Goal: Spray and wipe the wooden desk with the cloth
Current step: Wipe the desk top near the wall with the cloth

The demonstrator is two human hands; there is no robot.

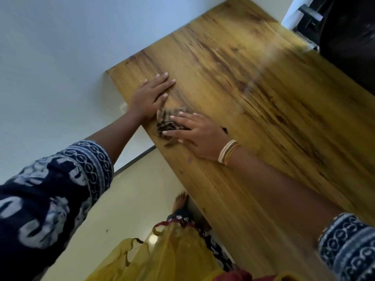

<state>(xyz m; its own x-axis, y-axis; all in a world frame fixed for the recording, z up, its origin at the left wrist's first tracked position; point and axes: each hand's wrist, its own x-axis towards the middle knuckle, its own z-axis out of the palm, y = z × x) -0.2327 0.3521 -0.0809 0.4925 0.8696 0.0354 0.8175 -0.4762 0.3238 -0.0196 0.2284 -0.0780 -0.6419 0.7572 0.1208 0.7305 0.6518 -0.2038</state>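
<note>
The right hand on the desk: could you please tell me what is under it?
A checked cloth lies under the right hand on the wooden desk. The part beneath the palm is hidden.
</note>
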